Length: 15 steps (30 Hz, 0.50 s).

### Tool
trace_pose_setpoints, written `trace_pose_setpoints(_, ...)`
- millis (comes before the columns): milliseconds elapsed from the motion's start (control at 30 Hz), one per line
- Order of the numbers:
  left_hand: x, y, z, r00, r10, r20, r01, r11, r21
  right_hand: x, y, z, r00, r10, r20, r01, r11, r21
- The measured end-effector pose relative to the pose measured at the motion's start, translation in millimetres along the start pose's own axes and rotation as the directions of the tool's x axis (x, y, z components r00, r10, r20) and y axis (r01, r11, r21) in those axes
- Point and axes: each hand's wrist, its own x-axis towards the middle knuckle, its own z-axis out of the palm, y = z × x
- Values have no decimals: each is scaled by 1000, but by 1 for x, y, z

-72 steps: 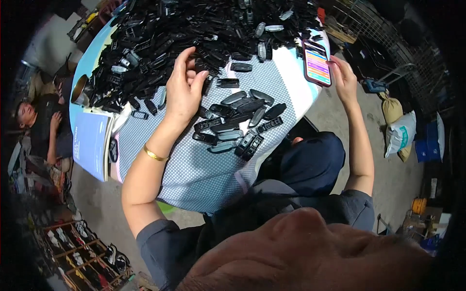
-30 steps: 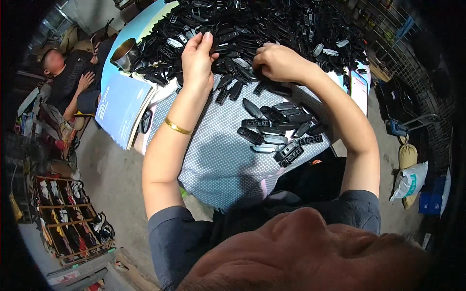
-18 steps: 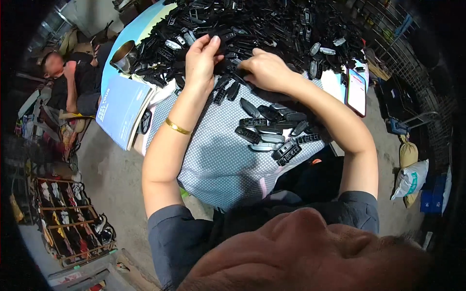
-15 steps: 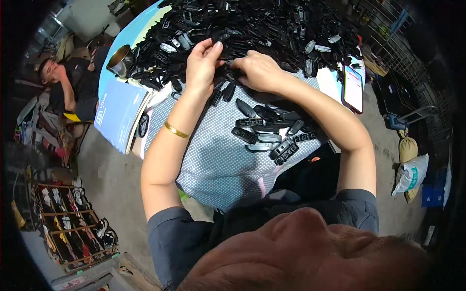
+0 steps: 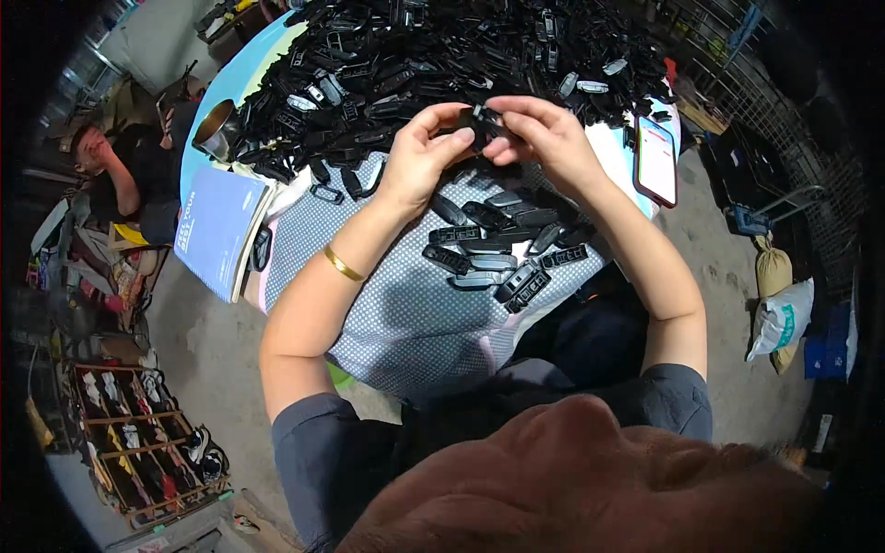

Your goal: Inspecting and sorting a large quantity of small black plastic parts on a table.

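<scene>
12 o'clock: heaped parts black, some silver-grey | held part black | tablecloth grey, pale dots, pink strip at 5 o'clock | 9 o'clock: notebook blue, bracelet gold | 2 o'clock: phone dark-edged, screen mostly white | 3 o'clock: printed sack white-and-teal, tied sack beige, box blue | sleeves charcoal

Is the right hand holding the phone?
No, the phone lies apart, to the right of the right hand, which pinches a small black part.

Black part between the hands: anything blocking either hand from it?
Nothing visible: the left hand and right hand both meet at the black part. The pile of black parts lies beyond, not between.
</scene>
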Motion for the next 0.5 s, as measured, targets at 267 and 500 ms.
trace_pose_setpoints(267, -1, -3, -1, 999, 50, 18, -53, 969, 242, -7, 17, -1, 999, 35, -11, -35, 999, 26)
trace_pose_setpoints(500, -7, -3, 6, 995, 94, -41, -75, 942, 328, -11, 23, 9, 977, -188, -97, 163, 962, -218)
